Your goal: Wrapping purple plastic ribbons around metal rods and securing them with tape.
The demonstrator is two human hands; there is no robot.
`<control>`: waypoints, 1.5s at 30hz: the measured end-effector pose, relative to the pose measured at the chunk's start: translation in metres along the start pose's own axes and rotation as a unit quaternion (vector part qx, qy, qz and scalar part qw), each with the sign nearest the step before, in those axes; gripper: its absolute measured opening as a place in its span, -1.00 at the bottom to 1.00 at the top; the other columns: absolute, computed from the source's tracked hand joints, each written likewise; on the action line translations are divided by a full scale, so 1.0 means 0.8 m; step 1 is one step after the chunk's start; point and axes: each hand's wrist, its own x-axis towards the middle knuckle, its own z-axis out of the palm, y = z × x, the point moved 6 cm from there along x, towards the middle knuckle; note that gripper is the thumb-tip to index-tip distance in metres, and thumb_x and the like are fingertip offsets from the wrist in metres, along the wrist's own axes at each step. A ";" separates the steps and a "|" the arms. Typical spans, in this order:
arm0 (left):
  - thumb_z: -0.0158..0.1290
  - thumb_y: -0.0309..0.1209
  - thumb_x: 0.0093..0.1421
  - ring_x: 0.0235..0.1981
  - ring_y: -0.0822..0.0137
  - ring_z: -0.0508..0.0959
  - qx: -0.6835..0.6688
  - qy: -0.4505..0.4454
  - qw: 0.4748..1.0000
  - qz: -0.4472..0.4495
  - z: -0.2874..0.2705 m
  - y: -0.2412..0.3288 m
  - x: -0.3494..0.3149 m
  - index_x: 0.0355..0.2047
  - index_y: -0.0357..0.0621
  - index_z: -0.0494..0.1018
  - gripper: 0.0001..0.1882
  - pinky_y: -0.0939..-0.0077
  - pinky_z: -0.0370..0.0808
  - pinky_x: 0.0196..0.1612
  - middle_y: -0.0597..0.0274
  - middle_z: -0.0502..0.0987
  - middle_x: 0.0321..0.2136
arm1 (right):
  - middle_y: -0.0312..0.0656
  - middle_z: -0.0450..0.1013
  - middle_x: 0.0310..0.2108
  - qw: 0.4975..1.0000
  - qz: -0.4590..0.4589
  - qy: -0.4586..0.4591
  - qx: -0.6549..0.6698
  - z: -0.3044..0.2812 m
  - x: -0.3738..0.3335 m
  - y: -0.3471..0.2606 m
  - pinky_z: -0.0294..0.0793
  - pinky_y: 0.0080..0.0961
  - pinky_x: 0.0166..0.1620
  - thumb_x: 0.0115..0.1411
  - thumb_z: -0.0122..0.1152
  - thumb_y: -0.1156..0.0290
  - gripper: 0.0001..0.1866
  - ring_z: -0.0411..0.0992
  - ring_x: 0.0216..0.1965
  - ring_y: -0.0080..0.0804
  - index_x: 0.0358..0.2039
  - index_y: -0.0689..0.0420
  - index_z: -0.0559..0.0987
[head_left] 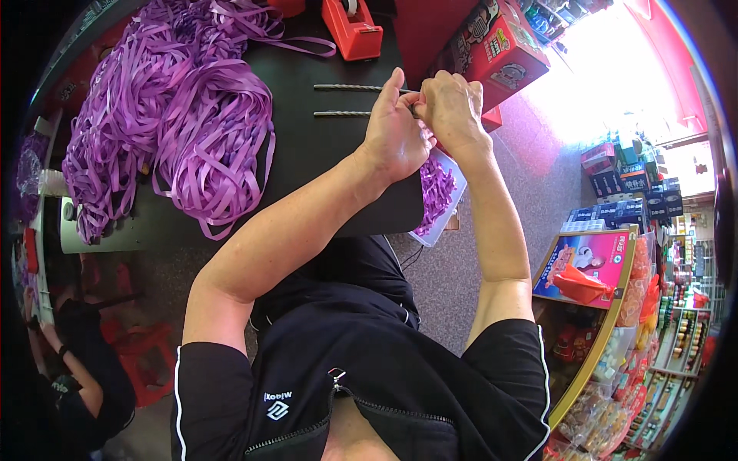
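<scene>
My left hand [393,134] and my right hand [452,107] are pressed together at the right edge of a black table [315,154]. Their fingers are closed around something small between them; I cannot make out what it is. Two thin grey metal rods [346,87] lie side by side on the table and run from the left into my hands; the left thumb rests by the upper rod's end. A big heap of purple ribbon [169,107] covers the left part of the table. Below my hands a white tray [453,201] holds more purple ribbon pieces.
A red tape dispenser [352,29] stands at the table's far edge. A red printed box [500,46] lies to the right of it. Shop shelves and a display stand [592,276] with packaged goods fill the right. Another person in black [84,384] crouches at lower left by a red stool.
</scene>
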 end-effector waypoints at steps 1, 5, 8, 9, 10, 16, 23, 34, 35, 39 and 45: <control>-0.04 0.23 0.14 -0.34 0.25 0.37 0.013 -0.016 1.000 -0.008 0.001 0.001 0.000 0.00 -0.08 0.15 -0.30 0.40 0.28 -0.21 0.05 0.35 -0.28 | -0.22 0.50 -0.36 1.000 0.000 0.000 0.000 0.002 -0.001 0.001 0.31 -0.21 -0.11 -0.07 0.34 0.25 -0.80 0.46 -0.18 -0.27 -0.42 0.04 0.66; -0.05 0.26 0.13 0.02 0.08 0.32 0.020 0.040 0.999 0.002 0.006 -0.004 -0.004 0.09 -0.10 0.11 -0.22 0.21 0.19 0.14 -0.14 0.26 -0.02 | -0.20 0.53 -0.35 0.997 0.051 0.004 0.059 0.006 -0.001 0.016 0.32 -0.20 -0.12 -0.06 0.28 0.26 -0.83 0.48 -0.18 -0.24 -0.45 0.02 0.67; -0.04 0.28 0.11 0.20 -0.03 0.14 0.016 0.065 0.998 -0.008 0.012 -0.004 -0.010 0.11 -0.07 0.09 -0.20 0.10 -0.01 0.28 -0.25 0.17 0.06 | -0.16 0.54 -0.41 0.986 0.074 0.053 0.137 0.010 -0.005 0.032 0.38 -0.21 -0.15 -0.10 0.24 0.26 -0.82 0.51 -0.24 -0.20 -0.51 0.05 0.67; -0.04 0.28 0.11 0.20 -0.03 0.14 0.016 0.066 0.998 -0.007 0.010 -0.003 -0.010 0.11 -0.07 0.09 -0.20 0.10 -0.01 0.28 -0.25 0.17 0.06 | -0.14 0.54 -0.45 0.971 0.111 0.030 0.208 0.018 -0.005 0.041 0.42 -0.23 -0.17 -0.11 0.25 0.25 -0.81 0.52 -0.29 -0.19 -0.53 0.08 0.67; -0.03 0.28 0.10 0.17 -0.03 0.17 0.027 0.066 0.997 -0.010 0.009 -0.003 -0.009 0.08 -0.06 0.10 -0.20 0.11 0.02 0.25 -0.26 0.18 0.04 | -0.12 0.54 -0.49 0.949 0.149 0.007 0.278 0.025 -0.006 0.051 0.45 -0.25 -0.20 -0.12 0.25 0.24 -0.79 0.53 -0.35 -0.17 -0.54 0.10 0.67; 0.00 0.29 0.07 0.02 0.06 0.22 0.022 0.071 0.997 -0.007 0.007 -0.005 -0.007 0.00 -0.06 0.14 -0.23 0.18 0.11 0.15 -0.25 0.18 0.03 | -0.16 0.55 -0.58 0.901 0.221 0.015 0.372 0.065 -0.026 0.080 0.47 -0.32 -0.28 -0.09 0.28 0.21 -0.78 0.55 -0.46 -0.23 -0.49 0.06 0.69; 0.00 0.28 0.07 0.14 -0.04 0.13 0.023 0.074 0.997 -0.001 0.008 -0.003 -0.008 0.03 -0.08 0.11 -0.21 0.12 -0.03 0.24 -0.36 0.09 0.12 | -0.09 0.54 -0.54 0.916 0.199 -0.032 0.347 0.083 -0.025 0.079 0.45 -0.28 -0.24 0.03 0.24 0.15 -0.76 0.54 -0.41 -0.15 -0.46 0.04 0.68; -0.01 0.28 0.08 0.19 -0.07 0.08 0.023 0.062 0.998 -0.007 0.007 -0.004 -0.009 0.06 -0.08 0.06 -0.19 0.05 -0.11 0.28 -0.37 0.07 0.14 | -0.06 0.51 -0.58 0.939 0.197 -0.002 0.280 0.040 -0.038 0.060 0.40 -0.19 -0.30 0.10 0.18 0.11 -0.70 0.51 -0.44 -0.04 -0.46 0.09 0.67; -0.01 0.28 0.09 0.21 -0.08 0.06 0.014 0.052 0.999 -0.003 0.011 -0.004 -0.009 0.08 -0.09 0.05 -0.18 0.06 -0.13 0.29 -0.37 0.04 0.16 | -0.10 0.47 -0.68 0.931 0.183 -0.031 0.315 0.053 -0.035 0.061 0.39 -0.30 -0.36 0.11 0.19 0.10 -0.68 0.50 -0.54 -0.21 -0.48 0.11 0.66; -0.02 0.28 0.09 0.29 -0.16 -0.06 0.011 0.039 0.999 -0.006 0.016 -0.008 -0.009 0.14 -0.09 0.01 -0.14 0.04 -0.26 0.33 -0.41 -0.06 0.22 | -0.28 0.45 -0.69 0.841 0.195 -0.093 0.495 0.108 -0.023 0.072 0.34 -0.50 -0.40 0.12 0.25 0.17 -0.68 0.38 -0.55 -0.62 -0.51 0.21 0.65; -0.02 0.24 0.11 0.28 -0.19 -0.01 0.038 0.056 0.998 -0.013 0.016 -0.002 -0.012 0.19 -0.14 -0.02 -0.11 -0.03 -0.24 0.34 -0.43 0.03 0.17 | -0.24 0.55 -0.43 0.734 0.182 -0.127 0.642 0.120 -0.019 0.070 0.38 -0.54 -0.25 0.17 0.23 0.18 -0.61 0.42 -0.39 -0.57 -0.41 0.35 0.64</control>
